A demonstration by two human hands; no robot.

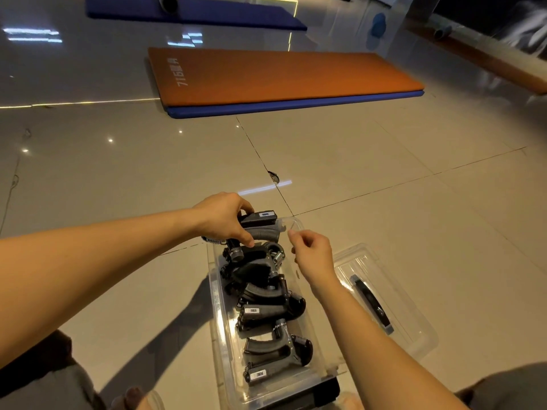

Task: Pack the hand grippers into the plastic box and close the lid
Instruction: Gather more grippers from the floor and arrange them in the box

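The left hand [225, 220], clamped on a hand gripper [260, 224] at the plastic box's [220, 306] twelve o'clock end, risked wedging it proud of the rim and blocking the lid [414, 315], while the right hand [310, 255] hovered empty with fingers loosely apart.

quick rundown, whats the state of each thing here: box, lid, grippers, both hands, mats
plastic box: open, on the floor, nearly full
lid: off, lying on the floor right of the box
packed hand grippers: lying in a row inside the box
held hand gripper: above the box's far end, not yet set down
left hand: shut on the held hand gripper
right hand: empty, fingers loosely curled, over the box
orange mat: flat, unrolled
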